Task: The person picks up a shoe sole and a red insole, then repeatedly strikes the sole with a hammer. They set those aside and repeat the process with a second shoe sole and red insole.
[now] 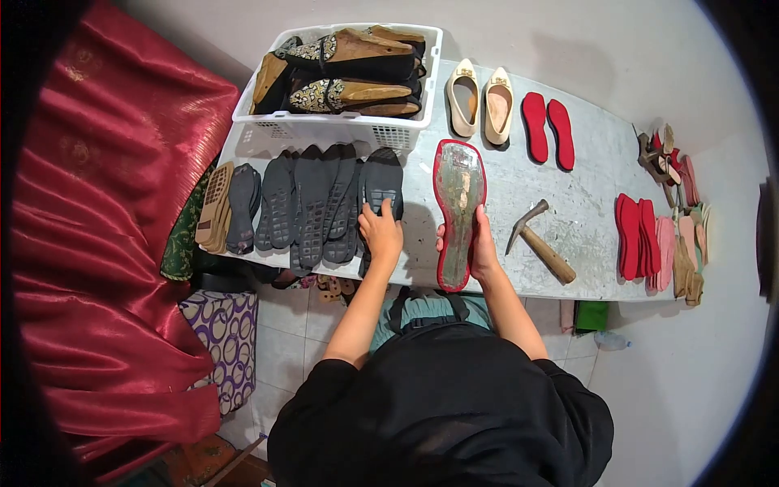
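My right hand (pixel 484 247) grips the lower part of a red-edged insole (pixel 461 174), thumb along its right side and fingertips showing at its left. Its upturned face is grey-green and shiny, with a pale streak. My left hand (pixel 381 233) lies on a dark grey shoe sole (pixel 383 174) at the right end of a row, fingers spread and touching its gridded surface. Beside it, several more grey soles (pixel 310 195) overlap in piles. A hammer (pixel 545 250) with a wooden handle rests right of my right hand.
At the back left stands a white basket (pixel 341 122) of patterned shoes on wooden lasts. Cream shoes (pixel 463 101) and red insoles (pixel 535 130) lie along the table's (pixel 592 174) far side. Tan soles (pixel 214 211) sit at the left end, more red insoles (pixel 629 239) at the right.
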